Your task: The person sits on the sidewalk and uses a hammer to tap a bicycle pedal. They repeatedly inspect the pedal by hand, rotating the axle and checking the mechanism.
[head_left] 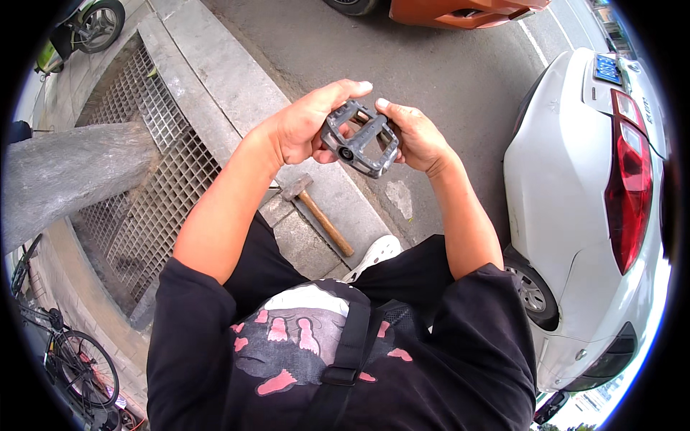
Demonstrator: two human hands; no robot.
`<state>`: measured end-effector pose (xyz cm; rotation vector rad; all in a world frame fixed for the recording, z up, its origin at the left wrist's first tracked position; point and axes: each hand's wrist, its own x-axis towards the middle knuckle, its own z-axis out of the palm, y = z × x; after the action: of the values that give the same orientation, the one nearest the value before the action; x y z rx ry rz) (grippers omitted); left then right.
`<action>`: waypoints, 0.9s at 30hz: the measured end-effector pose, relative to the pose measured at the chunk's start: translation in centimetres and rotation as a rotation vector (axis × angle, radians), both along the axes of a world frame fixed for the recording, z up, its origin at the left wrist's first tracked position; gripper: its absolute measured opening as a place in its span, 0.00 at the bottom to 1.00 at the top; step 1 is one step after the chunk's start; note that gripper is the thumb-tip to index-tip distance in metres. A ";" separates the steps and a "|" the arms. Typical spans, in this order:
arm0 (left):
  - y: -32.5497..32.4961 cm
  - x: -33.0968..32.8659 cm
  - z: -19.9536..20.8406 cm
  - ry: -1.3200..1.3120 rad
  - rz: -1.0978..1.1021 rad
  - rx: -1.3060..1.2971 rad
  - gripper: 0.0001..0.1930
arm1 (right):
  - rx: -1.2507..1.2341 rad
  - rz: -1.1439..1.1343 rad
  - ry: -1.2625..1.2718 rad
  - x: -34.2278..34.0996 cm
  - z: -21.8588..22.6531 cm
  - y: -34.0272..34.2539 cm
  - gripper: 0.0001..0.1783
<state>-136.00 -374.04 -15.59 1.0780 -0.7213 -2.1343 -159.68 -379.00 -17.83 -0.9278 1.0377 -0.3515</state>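
A dark grey bicycle pedal (369, 136) with a worn open-frame body is held up between both hands. My left hand (311, 122) grips its left side, thumb raised above it and fingers curled behind. At the pedal's right edge, my right hand (417, 136) has its fingers wrapped underneath, its thumb near the top. The fingers behind the pedal are partly hidden. Below, on the paving, lies a hammer (321, 219) with a wooden handle and a metal head, apart from both hands.
A tree trunk (72, 176) rises through a metal grating (172, 151) on the left. Alongside runs a stone kerb (215, 86). A white car (575, 179) stands close on the right, an orange car (460, 13) farther ahead. A bicycle (79, 366) is at lower left, a motorbike (97, 29) at upper left.
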 end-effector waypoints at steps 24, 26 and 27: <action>0.2 0.2 1.4 0.066 0.048 -0.137 0.25 | 0.154 -0.146 -0.576 -0.5 -1.0 3.2 0.19; 0.3 0.3 1.8 0.063 0.039 -0.160 0.26 | 0.098 -0.224 -0.572 -0.7 -1.3 3.5 0.18; 0.5 0.2 2.1 0.050 0.076 -0.161 0.26 | 0.070 -0.265 -0.575 -0.8 -1.6 3.5 0.18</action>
<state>-135.84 -373.51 -13.44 0.9481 -0.8011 -1.9955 -160.46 -375.51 -19.47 -0.5708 0.6327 -0.7486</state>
